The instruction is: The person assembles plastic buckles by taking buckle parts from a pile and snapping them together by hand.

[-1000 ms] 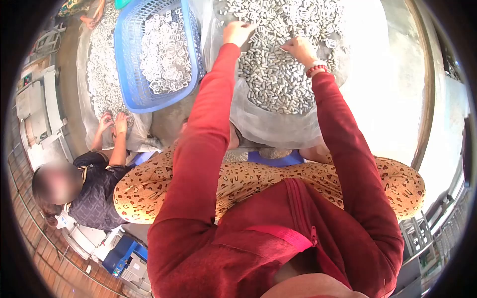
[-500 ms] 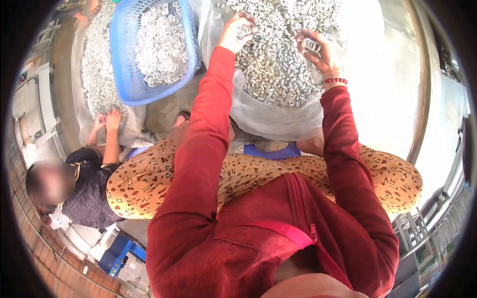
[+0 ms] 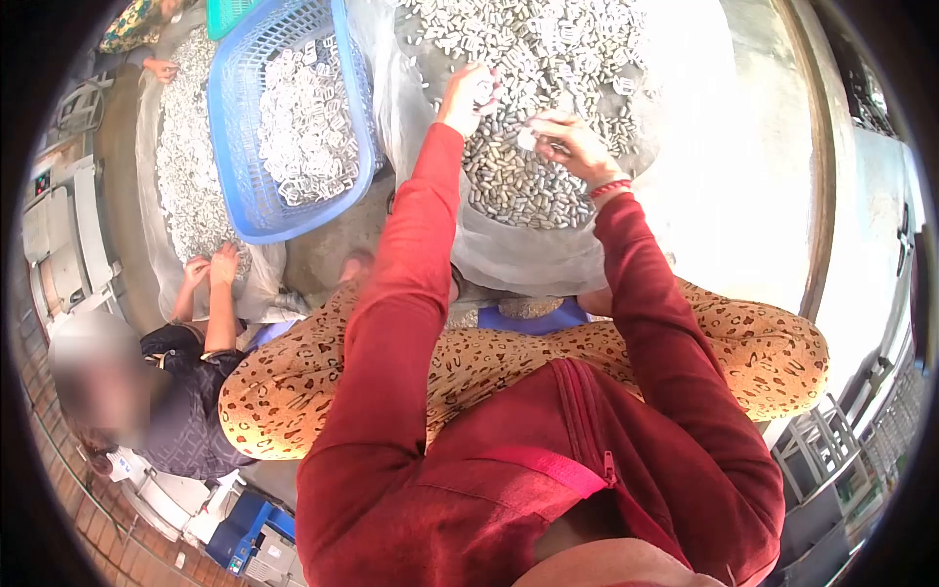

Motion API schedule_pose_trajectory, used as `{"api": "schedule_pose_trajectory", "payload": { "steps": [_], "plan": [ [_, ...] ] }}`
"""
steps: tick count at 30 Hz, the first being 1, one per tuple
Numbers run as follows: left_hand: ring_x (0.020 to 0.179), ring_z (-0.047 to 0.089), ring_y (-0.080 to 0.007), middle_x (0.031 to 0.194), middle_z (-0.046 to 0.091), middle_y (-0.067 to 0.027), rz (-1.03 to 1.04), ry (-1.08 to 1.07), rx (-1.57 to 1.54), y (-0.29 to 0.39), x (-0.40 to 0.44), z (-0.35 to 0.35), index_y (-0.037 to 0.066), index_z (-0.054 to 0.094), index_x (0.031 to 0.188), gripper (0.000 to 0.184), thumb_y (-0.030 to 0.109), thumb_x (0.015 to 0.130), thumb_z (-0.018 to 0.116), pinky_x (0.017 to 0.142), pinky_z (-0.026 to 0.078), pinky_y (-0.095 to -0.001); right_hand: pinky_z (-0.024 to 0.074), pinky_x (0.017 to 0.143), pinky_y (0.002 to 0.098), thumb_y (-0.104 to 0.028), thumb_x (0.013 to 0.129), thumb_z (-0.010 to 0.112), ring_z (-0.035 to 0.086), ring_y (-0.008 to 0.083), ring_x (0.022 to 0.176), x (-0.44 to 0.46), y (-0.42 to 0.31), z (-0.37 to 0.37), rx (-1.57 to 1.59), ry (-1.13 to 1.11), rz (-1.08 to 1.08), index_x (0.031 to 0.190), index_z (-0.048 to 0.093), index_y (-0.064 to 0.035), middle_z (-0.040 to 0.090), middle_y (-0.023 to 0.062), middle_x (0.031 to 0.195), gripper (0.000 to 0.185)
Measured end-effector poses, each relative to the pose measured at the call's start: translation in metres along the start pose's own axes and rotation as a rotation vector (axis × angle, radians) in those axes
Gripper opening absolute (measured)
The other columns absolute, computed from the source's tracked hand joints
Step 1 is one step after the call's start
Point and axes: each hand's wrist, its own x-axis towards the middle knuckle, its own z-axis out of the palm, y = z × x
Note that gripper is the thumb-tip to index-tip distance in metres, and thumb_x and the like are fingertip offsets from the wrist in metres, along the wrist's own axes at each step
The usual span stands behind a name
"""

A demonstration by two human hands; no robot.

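Observation:
Over a pile of small grey metal pellets [image 3: 528, 191] on a plastic sheet, my left hand [image 3: 468, 98] is closed around a pale slotted metal buckle [image 3: 483, 93], partly covered by the fingers. My right hand [image 3: 575, 147], with a red beaded bracelet at its wrist, is just to the right and nearer to me. Its thumb and fingers pinch a flat, pale metal piece [image 3: 528, 139], probably also a buckle, though glare hides its shape. Several slotted buckles lie among the pellets farther up the pile.
Left of the pile stands a blue plastic basket [image 3: 293, 233] with many pale slotted buckles [image 3: 308, 127] in it. Beyond it a co-worker's hands [image 3: 213, 264] touch another metal pile [image 3: 191, 166]. A second person's hand [image 3: 161, 69] is at the far left. A green basket [image 3: 221, 14] shows behind.
My right hand has moved left and toward me, closer to my left hand. My left hand stays over the pile, still gripping a buckle. The whole view has shifted slightly.

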Motion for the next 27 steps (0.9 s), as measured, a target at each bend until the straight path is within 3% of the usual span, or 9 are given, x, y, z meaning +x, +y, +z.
{"api": "schedule_pose_trajectory", "payload": {
  "steps": [7,8,11,13,17,18,19,23,27],
  "plan": [
    [0.058,0.049,-0.0102,0.075,0.051,-0.0034,0.077,-0.067,0.727,-0.009,0.031,0.066,0.010,0.058,0.096,0.026,0.013,0.071,0.062,0.043,0.033,-0.0217,0.0317,0.041,0.0145,-0.026,0.080,0.057,0.053,0.0120,0.066,-0.013,-0.014,-0.034,0.344,-0.032,-0.221,0.101,0.056,-0.0028,0.058,0.0044,0.085,0.031],
    [0.061,0.050,-0.0137,0.073,0.050,-0.0048,0.294,-0.047,1.299,-0.023,0.050,0.066,0.014,0.061,0.099,0.028,0.021,0.072,0.064,0.051,0.039,-0.0269,0.0293,0.039,0.0150,-0.027,0.082,0.054,0.052,0.0111,0.065,-0.001,-0.005,-0.055,0.311,-0.050,-0.186,0.105,0.054,-0.0016,0.058,0.0048,0.086,0.034],
    [0.067,0.051,-0.0211,0.075,0.052,-0.0061,0.683,0.021,1.679,-0.060,0.069,0.051,0.016,0.063,0.095,0.024,0.027,0.073,0.063,0.060,0.043,-0.0316,0.0334,0.041,0.0166,-0.019,0.080,0.056,0.054,0.0111,0.063,0.004,-0.028,-0.070,-0.095,0.065,0.038,0.095,0.060,0.0007,0.059,0.0078,0.089,0.025],
    [0.066,0.052,-0.0197,0.074,0.052,-0.0051,0.579,0.090,1.624,-0.055,0.067,0.061,0.015,0.063,0.095,0.025,0.027,0.074,0.062,0.061,0.043,-0.0310,0.0395,0.047,0.0189,-0.016,0.077,0.059,0.056,0.0121,0.064,0.008,-0.038,-0.074,-0.524,0.240,-0.340,0.090,0.061,0.0020,0.059,0.0098,0.090,0.022],
    [0.063,0.051,-0.0153,0.072,0.053,-0.0028,0.454,0.130,1.166,-0.034,0.053,0.059,0.010,0.062,0.090,0.020,0.026,0.077,0.059,0.056,0.042,-0.0280,0.0470,0.067,0.0286,-0.019,0.069,0.066,0.058,0.0177,0.074,0.040,-0.028,-0.133,-1.120,0.739,-0.432,0.095,0.062,-0.0032,0.061,0.0112,0.091,0.031],
    [0.061,0.050,-0.0121,0.073,0.054,-0.0011,0.041,0.164,0.639,-0.016,0.037,0.064,0.008,0.061,0.087,0.018,0.023,0.079,0.053,0.052,0.041,-0.0252,0.0464,0.068,0.0290,-0.019,0.069,0.066,0.058,0.0188,0.076,0.061,-0.013,-0.161,-1.126,0.792,-0.549,0.097,0.062,-0.0040,0.062,0.0112,0.088,0.032],
    [0.060,0.050,-0.0110,0.076,0.055,-0.0021,0.012,0.141,0.278,0.001,0.022,0.062,0.010,0.059,0.089,0.017,0.020,0.078,0.049,0.047,0.039,-0.0214,0.0457,0.070,0.0294,-0.020,0.068,0.066,0.057,0.0198,0.078,0.073,0.000,-0.180,-1.101,0.819,-0.652,0.098,0.063,-0.0048,0.063,0.0112,0.085,0.034],
    [0.063,0.053,-0.0116,0.079,0.056,-0.0057,0.116,0.151,-0.073,0.031,-0.009,0.051,0.006,0.055,0.094,0.022,0.020,0.078,0.050,0.040,0.035,-0.0185,0.0467,0.073,0.0356,-0.025,0.069,0.066,0.060,0.0274,0.079,0.069,-0.009,-0.189,-1.411,0.733,-0.512,0.097,0.063,-0.0089,0.063,0.0149,0.086,0.033],
    [0.064,0.055,-0.0141,0.078,0.058,-0.0040,0.082,0.338,0.073,0.043,0.006,0.017,0.008,0.056,0.093,0.023,0.024,0.077,0.057,0.042,0.035,-0.0225,0.0468,0.066,0.0256,-0.031,0.070,0.067,0.058,0.0149,0.066,0.023,-0.057,-0.122,-0.871,0.304,-0.339,0.093,0.065,-0.0071,0.064,0.0056,0.078,0.034]
  ]
}}
